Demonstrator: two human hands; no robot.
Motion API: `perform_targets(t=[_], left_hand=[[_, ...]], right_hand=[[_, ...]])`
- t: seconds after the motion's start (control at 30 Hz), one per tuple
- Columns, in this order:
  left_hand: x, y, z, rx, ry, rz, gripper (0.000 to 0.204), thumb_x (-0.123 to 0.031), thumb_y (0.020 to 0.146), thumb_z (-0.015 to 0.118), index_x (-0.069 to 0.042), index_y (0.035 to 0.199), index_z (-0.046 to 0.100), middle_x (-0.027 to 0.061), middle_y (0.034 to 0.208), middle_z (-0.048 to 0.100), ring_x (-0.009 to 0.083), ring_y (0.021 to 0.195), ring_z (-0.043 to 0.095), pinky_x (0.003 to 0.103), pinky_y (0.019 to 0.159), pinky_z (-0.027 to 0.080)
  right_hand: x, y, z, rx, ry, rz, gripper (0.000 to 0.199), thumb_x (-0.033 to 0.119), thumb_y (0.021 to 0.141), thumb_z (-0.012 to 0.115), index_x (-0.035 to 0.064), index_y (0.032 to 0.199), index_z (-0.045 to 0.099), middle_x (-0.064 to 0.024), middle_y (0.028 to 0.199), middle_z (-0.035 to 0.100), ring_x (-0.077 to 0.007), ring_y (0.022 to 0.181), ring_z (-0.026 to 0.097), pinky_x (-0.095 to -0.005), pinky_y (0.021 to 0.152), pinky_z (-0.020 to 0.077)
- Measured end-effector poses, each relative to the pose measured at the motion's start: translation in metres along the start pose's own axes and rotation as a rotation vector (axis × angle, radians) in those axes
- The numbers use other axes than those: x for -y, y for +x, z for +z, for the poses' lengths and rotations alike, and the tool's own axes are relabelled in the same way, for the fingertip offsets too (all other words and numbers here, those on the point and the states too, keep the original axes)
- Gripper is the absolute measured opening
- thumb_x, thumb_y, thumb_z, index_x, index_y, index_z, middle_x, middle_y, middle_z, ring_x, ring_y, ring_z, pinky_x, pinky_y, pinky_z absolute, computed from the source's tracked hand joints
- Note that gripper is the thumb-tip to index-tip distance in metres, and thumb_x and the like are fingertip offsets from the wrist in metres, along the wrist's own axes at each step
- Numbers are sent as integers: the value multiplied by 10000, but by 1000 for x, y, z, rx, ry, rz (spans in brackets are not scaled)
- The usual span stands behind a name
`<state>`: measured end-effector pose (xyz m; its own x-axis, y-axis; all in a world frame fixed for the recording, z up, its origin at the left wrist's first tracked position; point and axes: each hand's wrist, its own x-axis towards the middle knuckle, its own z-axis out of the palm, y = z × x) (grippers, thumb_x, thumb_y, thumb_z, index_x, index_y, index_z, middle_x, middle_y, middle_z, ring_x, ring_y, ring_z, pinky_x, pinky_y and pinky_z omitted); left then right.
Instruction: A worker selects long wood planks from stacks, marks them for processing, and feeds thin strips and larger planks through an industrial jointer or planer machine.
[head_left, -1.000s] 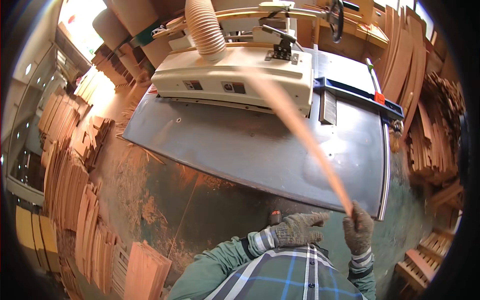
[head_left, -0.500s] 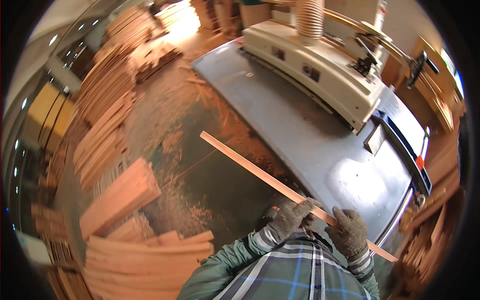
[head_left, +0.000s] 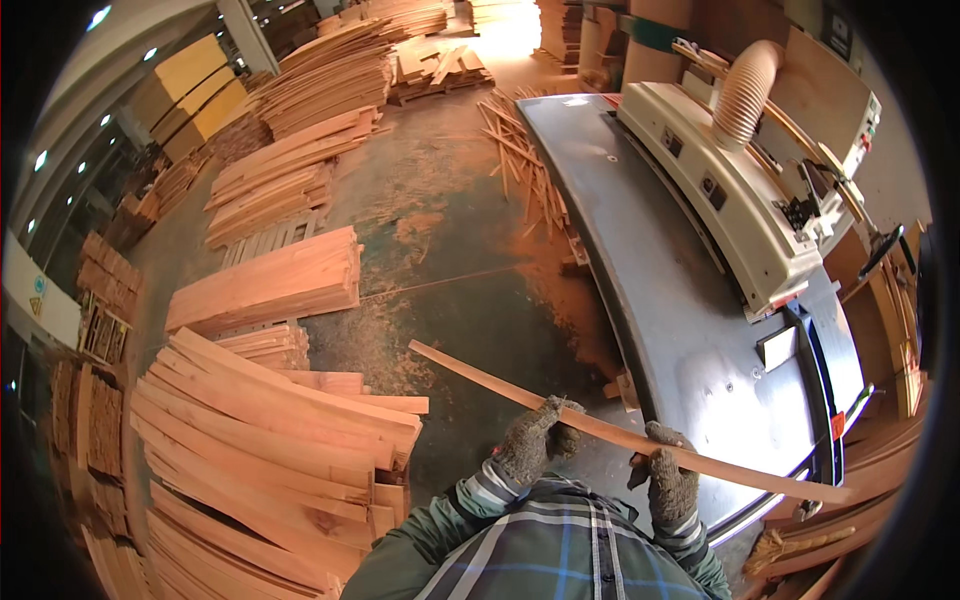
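A long, thin wooden strip (head_left: pixel 480 378) crosses in front of my body, its left end farther from me and its right end reaching over the saw table's near corner. My left hand (head_left: pixel 540 440), in a grey knit glove, is closed round the strip near its middle. Farther right along the same strip, my right hand (head_left: pixel 672 476) grips it in a matching glove. Both hands are just in front of my checked shirt, beside the front corner of the grey metal machine table (head_left: pixel 640 230).
A cream machine housing (head_left: pixel 730 190) with a ribbed hose (head_left: pixel 748 95) spans the table, a blue fence (head_left: pixel 822 400) at its near end. Stacked boards (head_left: pixel 270 430) fill the left. Offcut strips (head_left: pixel 520 160) lie on the dusty floor by the table; more planks (head_left: pixel 850 520) lie right.
My view has swung left, so the machine sits farther right and more board stacks show. Both hands keep hold of the wooden strip, which now lies at a flatter slant.
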<state>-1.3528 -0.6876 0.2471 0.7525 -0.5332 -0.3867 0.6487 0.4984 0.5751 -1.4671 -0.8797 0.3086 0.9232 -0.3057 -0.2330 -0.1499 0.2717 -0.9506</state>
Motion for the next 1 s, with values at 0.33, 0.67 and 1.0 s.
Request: perform_targets(t=[0.33,0.67,1.0], left_hand=[[-64,-38,-92,-42,434,-35,321,-227,985,544,-1,1212,570,96,1084,631,171,1027,613,294,874,515],[-46,-40,-157,24,974,649,351,-254,957,551,-47,1240,563,127,1215,592,214,1091,593,337,942,475],[3,-185,-132,-633,730,305,442,-420,926,567,-49,1163,602,134,1054,650,256,1013,626,378,901,482]], right_hand=[[16,60,52,-155,-415,-898,424,356,966,531,-38,1107,599,-128,821,597,-187,622,590,-300,540,494],[127,329,224,448,-126,-499,447,217,958,582,31,1336,432,-75,1086,612,-165,987,620,-320,898,520],[-72,128,222,828,-92,260,370,213,930,595,41,1253,541,-68,925,638,-157,757,612,-285,649,527]])
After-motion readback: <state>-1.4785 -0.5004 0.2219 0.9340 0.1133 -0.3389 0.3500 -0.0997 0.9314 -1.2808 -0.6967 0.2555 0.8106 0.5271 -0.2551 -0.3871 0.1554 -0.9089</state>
